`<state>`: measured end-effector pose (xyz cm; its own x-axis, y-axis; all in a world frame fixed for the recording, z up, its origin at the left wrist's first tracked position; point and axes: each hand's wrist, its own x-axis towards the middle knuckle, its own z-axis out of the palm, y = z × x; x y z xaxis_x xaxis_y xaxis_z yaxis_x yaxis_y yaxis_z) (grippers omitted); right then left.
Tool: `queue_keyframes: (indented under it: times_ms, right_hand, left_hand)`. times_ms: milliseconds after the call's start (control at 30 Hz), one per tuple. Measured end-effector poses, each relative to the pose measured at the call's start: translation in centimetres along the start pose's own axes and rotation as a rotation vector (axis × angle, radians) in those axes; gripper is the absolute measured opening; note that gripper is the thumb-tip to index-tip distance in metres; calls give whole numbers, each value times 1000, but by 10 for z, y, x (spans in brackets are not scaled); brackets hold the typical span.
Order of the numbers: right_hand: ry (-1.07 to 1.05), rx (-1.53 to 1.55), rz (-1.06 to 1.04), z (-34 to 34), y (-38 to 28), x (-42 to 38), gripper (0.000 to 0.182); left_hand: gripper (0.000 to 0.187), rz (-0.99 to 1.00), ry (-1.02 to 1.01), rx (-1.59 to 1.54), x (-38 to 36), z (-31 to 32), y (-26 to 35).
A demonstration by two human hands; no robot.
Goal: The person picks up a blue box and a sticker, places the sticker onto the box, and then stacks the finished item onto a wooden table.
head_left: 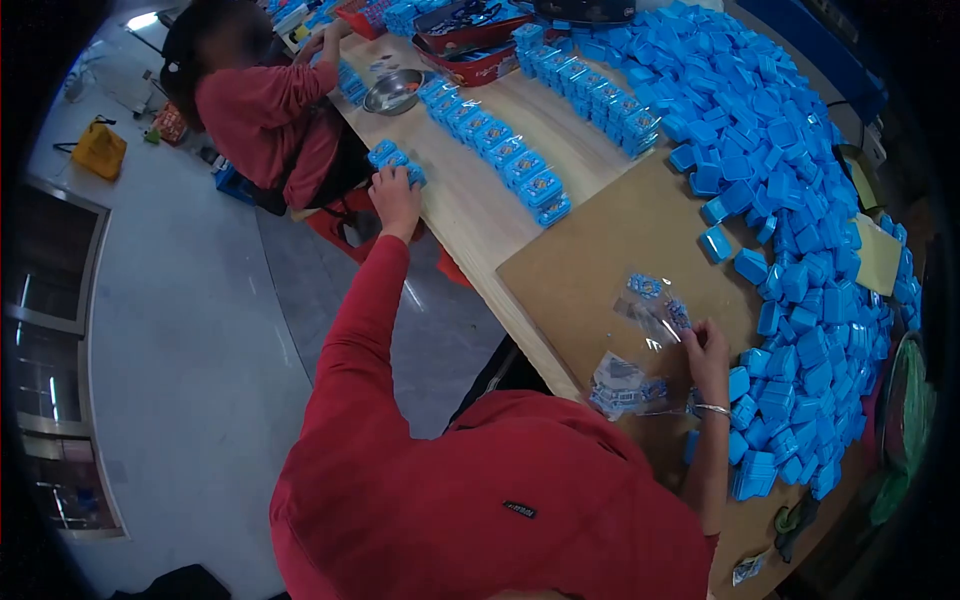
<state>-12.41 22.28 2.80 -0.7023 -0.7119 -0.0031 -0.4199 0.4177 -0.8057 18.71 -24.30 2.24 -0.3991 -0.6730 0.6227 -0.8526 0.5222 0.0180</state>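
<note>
Reaching far out with the left hand (396, 200), fingers bent over wrapped blue packs (384, 153) at the long edge of a pale wooden table (460, 215); hard to tell at this size whether gripping or only touching. Pinching clear printed packaging (655, 325) in the right hand (707, 350), over a brown board (590, 240) laid across the table's near part. Close by on the board, another clear packet (620, 385) with printed paper inside. Heaped down the table's right side, a great pile of loose blue boxes (800, 200), with a pale yellow sheet (877, 258) on it. Beyond the board, two rows of packs (500, 150), then a metal bowl (385, 100) and red trays (490, 70). Seated along the same edge, another person (255, 110) in a reddish top. Off left, a smooth grey floor (200, 300), a yellow bag (98, 150) and dark framed panes (50, 375).
</note>
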Motion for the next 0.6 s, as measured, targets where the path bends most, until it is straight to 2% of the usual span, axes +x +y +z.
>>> queue_keyframes:
  times_ms: [200,267,333,367,400,467,500,567,600]
  right_hand:
    - [6,50,8,-6,7,-1,12]
    - [27,-68,51,-9,1,-3,10]
    - [97,-48,-57,-10,4,-5,8]
    - [111,-5,-75,-15,-4,-8,8]
    - [117,56,-86,-20,-13,-11,9]
    - [132,157,-113,-27,-27,-17,11]
    - [140,196,-129,-30,-33,-20,13]
    - [133,192,-157,-41,-48,-28,15]
    - [132,190,-170,-45,-52,-34,17]
  left_hand:
    - [30,10,-31,104,-1,-4,-2]
    - [33,23,-3,111,-1,-15,9]
    - [33,139,70,-101,3,-46,49]
    - [34,251,131,-275,-1,-62,80]
    - [35,340,107,-477,-8,-82,118]
    - [35,499,-128,-911,-32,-127,198]
    - [34,507,-178,-993,-47,-154,242]
    - [30,489,-449,-1202,-69,-174,296]
    - [27,464,-678,-1326,-79,-169,313]
